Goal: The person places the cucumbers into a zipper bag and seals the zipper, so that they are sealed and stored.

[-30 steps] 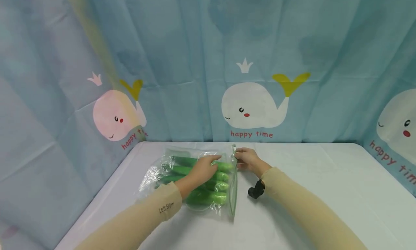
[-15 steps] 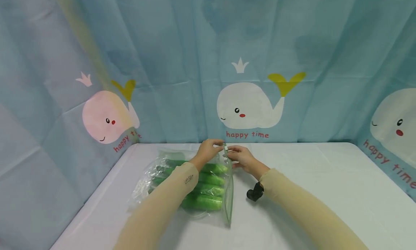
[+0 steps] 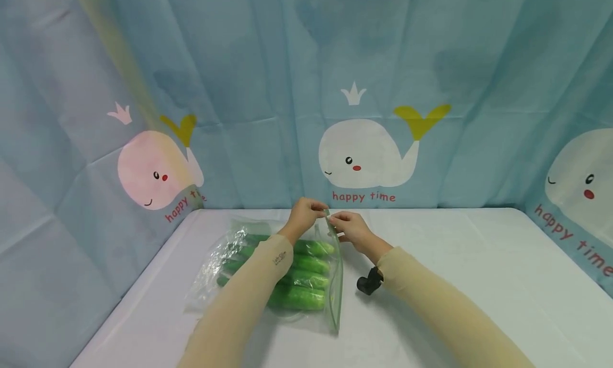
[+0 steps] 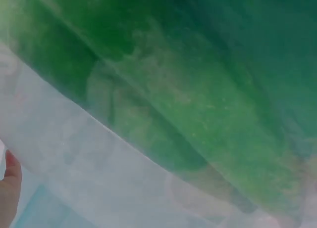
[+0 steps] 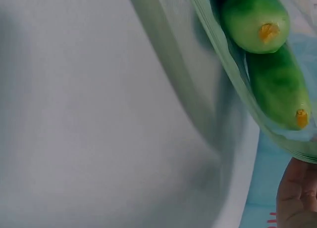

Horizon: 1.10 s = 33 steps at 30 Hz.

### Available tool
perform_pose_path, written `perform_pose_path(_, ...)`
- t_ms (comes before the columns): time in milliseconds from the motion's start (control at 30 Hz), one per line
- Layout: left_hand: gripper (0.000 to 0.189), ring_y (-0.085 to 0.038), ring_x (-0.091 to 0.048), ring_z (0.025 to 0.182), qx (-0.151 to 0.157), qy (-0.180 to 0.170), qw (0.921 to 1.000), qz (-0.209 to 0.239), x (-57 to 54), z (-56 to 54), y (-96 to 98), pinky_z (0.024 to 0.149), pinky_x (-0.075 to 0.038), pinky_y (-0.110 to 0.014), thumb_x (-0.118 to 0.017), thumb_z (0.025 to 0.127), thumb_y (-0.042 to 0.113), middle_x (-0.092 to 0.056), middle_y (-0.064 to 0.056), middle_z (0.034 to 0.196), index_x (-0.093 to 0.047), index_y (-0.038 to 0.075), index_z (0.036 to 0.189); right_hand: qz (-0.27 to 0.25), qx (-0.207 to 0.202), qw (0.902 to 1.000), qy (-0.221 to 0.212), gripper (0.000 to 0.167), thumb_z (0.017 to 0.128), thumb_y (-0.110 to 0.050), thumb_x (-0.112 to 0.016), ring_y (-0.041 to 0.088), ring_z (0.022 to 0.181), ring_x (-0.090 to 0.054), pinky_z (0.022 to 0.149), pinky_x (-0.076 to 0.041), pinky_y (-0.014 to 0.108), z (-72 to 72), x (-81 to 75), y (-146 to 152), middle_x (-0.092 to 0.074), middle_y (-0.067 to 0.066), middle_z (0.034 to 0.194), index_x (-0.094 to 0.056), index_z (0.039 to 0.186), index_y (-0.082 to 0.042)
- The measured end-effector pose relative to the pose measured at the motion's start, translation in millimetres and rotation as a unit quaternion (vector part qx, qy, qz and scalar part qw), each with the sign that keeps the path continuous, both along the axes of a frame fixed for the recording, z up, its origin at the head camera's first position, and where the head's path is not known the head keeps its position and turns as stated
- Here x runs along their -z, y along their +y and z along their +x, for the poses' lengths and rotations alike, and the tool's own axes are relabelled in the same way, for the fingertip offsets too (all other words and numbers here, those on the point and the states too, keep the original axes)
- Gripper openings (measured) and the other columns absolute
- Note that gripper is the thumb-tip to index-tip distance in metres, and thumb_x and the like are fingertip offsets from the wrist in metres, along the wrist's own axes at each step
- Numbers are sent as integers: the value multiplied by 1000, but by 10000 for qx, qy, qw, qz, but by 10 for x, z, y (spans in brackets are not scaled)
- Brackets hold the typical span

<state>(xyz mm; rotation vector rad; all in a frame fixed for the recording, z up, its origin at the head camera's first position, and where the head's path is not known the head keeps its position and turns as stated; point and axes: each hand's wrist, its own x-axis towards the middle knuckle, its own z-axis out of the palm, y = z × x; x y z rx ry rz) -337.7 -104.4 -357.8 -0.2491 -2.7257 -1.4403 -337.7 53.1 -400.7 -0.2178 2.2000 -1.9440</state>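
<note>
A clear zip bag (image 3: 203, 296) lies flat on the white table, its green-edged mouth (image 3: 339, 288) facing right. Inside, several green cucumbers (image 3: 298, 299) lie side by side. With thumb and fingers, my left hand (image 3: 303, 217) pinches the far corner of the mouth. Just to its right, my right hand (image 3: 354, 231) grips the same zip edge near that corner. In the right wrist view, two cucumber ends (image 5: 255, 22) show behind the lifted green strip (image 5: 228, 65), with fingers (image 5: 296, 188) at its lower end. Plastic and cucumbers fill most of the left wrist view.
The white table (image 3: 431, 283) extends to the right of the bag. A blue curtain (image 3: 268, 91) printed with whales hangs behind and along both sides. A black wrist device (image 3: 370, 281) sits at my right cuff, close above the table.
My left hand has left the top of the cucumbers and moved to the far corner of the bag's mouth, where it now pinches. My right hand stays at the zip edge, slightly further left.
</note>
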Motion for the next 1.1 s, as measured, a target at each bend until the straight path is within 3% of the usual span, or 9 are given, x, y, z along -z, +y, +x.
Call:
perform_pose_path(233,22,-31,-62,109,-100,85,9999,8,-14,21,-11,89,-52,-38,-63,91,-2,-68,-15,113,-71,-2,112,113,-44,9997,-208,24,100,-18,-55,19,83,-63,72,-56,38,112,93,12,-66,9,94,-65,106,3)
perform_pose_path(367,25,-30,-60,110,121,80,9999,50,-17,12,-35,90,-52,-38,-62,93,1,-67,-16,116,-68,-2,117,208,-228,9995,-108,31,102,-22,-51,20,85,-63,74,-55,39,123,72,9,-65,11,101,-61,118,3)
perform_pose_path(533,28,-29,-60,111,353,-50,9991,228,-20,3,-76,91,-51,-39,-65,91,5,-66,-14,118,-68,0,119,500,-115,9986,-118,33,101,-23,-54,22,93,-65,81,-54,41,123,-5,1,-68,9,105,-63,122,1)
perform_pose_path(700,26,-29,-61,110,292,-16,9991,299,-45,0,-57,91,-52,-38,-66,89,2,-68,-14,115,-70,-1,115,702,-76,9972,-249,31,99,-23,-58,25,100,-66,87,-51,45,167,-50,22,-72,9,104,-67,118,0)
perform_pose_path(933,21,-30,-63,105,117,250,9993,264,-117,-58,9,89,-52,-38,-66,89,-2,-70,-14,108,-72,-1,108,470,41,9976,-510,31,98,-20,-59,29,101,-67,89,-52,48,232,-79,45,-72,13,104,-67,116,4)
perform_pose_path(1100,20,-30,-63,104,46,205,9995,230,-119,-75,10,88,-53,-38,-66,89,0,-70,-14,108,-72,-2,107,403,29,9966,-722,30,97,-17,-60,33,104,-66,89,-51,49,321,-75,51,-70,17,110,-66,116,6)
